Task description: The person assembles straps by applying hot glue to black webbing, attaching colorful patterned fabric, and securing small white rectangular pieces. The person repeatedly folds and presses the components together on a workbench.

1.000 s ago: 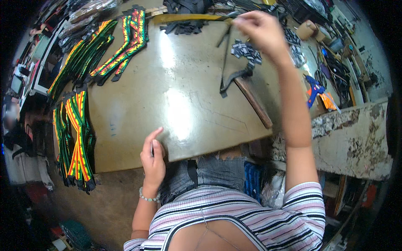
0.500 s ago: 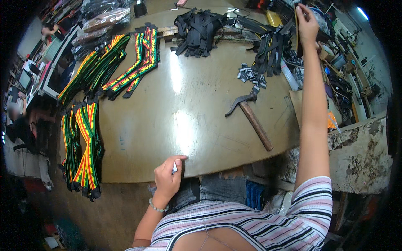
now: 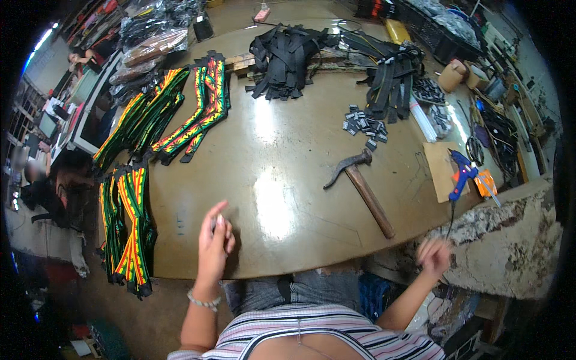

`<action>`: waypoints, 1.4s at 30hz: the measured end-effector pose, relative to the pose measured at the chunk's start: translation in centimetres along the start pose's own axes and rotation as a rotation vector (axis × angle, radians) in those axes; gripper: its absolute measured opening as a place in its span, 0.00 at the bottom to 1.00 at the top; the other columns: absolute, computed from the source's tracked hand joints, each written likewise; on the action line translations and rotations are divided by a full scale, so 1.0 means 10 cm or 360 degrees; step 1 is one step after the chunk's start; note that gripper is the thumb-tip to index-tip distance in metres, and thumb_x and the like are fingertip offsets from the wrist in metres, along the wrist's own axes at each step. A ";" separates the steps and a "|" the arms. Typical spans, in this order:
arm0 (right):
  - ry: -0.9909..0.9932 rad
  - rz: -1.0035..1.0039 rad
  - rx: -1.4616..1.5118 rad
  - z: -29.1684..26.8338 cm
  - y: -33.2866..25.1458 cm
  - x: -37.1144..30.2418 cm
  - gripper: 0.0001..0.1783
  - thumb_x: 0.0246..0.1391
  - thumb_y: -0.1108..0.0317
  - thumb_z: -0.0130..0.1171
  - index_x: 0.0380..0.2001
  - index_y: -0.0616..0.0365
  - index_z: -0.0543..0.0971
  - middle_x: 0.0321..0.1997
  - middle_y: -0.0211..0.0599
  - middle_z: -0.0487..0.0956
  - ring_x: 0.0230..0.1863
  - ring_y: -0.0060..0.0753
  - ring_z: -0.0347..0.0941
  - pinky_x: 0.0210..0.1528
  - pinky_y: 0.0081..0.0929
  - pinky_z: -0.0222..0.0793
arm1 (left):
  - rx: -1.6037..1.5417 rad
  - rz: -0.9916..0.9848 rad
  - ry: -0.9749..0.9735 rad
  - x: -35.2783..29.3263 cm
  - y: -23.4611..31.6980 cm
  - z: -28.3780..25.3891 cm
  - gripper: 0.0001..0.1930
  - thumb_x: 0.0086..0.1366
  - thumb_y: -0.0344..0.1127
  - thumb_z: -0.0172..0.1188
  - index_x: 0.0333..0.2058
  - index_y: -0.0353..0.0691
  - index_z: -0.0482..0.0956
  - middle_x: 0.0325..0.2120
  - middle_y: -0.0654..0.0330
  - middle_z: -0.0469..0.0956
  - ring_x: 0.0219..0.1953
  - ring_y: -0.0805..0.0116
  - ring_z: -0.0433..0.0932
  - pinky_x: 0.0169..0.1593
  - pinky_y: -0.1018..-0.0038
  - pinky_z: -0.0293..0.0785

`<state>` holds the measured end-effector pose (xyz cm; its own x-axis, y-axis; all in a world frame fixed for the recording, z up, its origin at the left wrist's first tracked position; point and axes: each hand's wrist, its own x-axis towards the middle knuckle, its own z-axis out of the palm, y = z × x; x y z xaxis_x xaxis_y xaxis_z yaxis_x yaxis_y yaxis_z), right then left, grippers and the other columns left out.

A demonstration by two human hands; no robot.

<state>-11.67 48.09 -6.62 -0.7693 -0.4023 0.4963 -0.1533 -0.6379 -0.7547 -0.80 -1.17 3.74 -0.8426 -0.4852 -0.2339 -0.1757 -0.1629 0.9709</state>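
Note:
My left hand (image 3: 215, 247) hovers over the table's front edge, left of the middle, its thumb and forefinger closed on a small piece (image 3: 214, 224), mostly hidden and too small to identify. On the right, my right hand (image 3: 433, 257) is over the table's front corner with its fingers bent. It is a little blurred, and whether it holds anything does not show. Just beyond it, a blue glue gun (image 3: 462, 174) rests on a brown sheet (image 3: 440, 171), its cord running down towards the hand. A wooden-handled hammer (image 3: 371, 201) lies between my hands, farther up the table.
Bundles of striped green, yellow and red straps (image 3: 133, 225) lie along the left side, with leaf-patterned straps (image 3: 207, 111) beyond. Black strips (image 3: 282, 60) are heaped at the back. Small black-and-silver pieces (image 3: 366, 125) lie above the hammer. An orange packet (image 3: 485, 182) sits beside the glue gun.
My right hand has come back from the far right, where it held a dark strip, down to the near right corner. My left hand has moved left and slightly forward.

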 end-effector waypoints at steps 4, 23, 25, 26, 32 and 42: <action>0.1505 0.1478 0.0341 -0.33 1.61 -1.35 0.25 0.63 0.63 0.49 0.61 0.59 0.68 0.58 0.53 0.74 0.59 0.54 0.71 0.62 0.55 0.68 | 0.0492 0.0201 -0.0150 0.76 0.36 0.12 0.16 0.74 0.43 0.52 0.51 0.38 0.77 0.23 0.70 0.66 0.23 0.84 0.60 0.25 0.83 0.57; 0.0249 0.2385 -0.1965 -0.67 2.91 -1.33 0.24 0.66 0.54 0.47 0.54 0.60 0.76 0.49 0.51 0.80 0.51 0.41 0.77 0.55 0.39 0.73 | 0.2215 0.1131 0.0045 3.46 0.48 2.43 0.18 0.64 0.47 0.59 0.31 0.35 0.83 0.32 0.42 0.82 0.36 0.42 0.81 0.43 0.54 0.78; -0.0018 0.2319 -0.1993 -0.42 2.60 -1.23 0.24 0.66 0.53 0.46 0.53 0.60 0.76 0.48 0.51 0.80 0.50 0.40 0.78 0.54 0.37 0.74 | 0.2019 0.1364 0.0019 3.46 0.43 2.42 0.18 0.63 0.47 0.60 0.31 0.34 0.82 0.29 0.44 0.82 0.31 0.46 0.82 0.39 0.54 0.77; -0.0165 0.2286 -0.1985 -0.28 2.41 -1.15 0.24 0.66 0.53 0.46 0.52 0.60 0.77 0.47 0.51 0.81 0.49 0.39 0.78 0.54 0.37 0.74 | 0.1958 0.1426 -0.0006 3.41 0.43 2.39 0.18 0.63 0.48 0.61 0.32 0.34 0.82 0.28 0.44 0.82 0.29 0.48 0.82 0.36 0.54 0.77; -0.0647 0.2690 -0.1231 0.68 0.78 -0.39 0.26 0.67 0.50 0.45 0.46 0.62 0.81 0.39 0.47 0.84 0.41 0.34 0.82 0.48 0.33 0.78 | 0.0427 0.0288 -0.0764 2.30 0.55 1.59 0.15 0.67 0.46 0.62 0.31 0.38 0.82 0.16 0.74 0.67 0.15 0.84 0.57 0.20 0.80 0.49; 0.0206 0.1700 0.0741 2.32 1.27 1.27 0.22 0.69 0.54 0.50 0.46 0.66 0.77 0.28 0.30 0.78 0.20 0.19 0.70 0.20 0.12 0.64 | 0.0182 0.0028 -0.0523 -0.09 0.10 0.32 0.12 0.63 0.37 0.68 0.36 0.32 0.83 0.28 0.67 0.80 0.31 0.82 0.74 0.37 0.82 0.70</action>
<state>-8.94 19.65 0.06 -0.4314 -0.8262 -0.3623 0.8299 -0.2060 -0.5185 -1.81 1.83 5.05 -0.9616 -0.1815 -0.2058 -0.1998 -0.0509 0.9785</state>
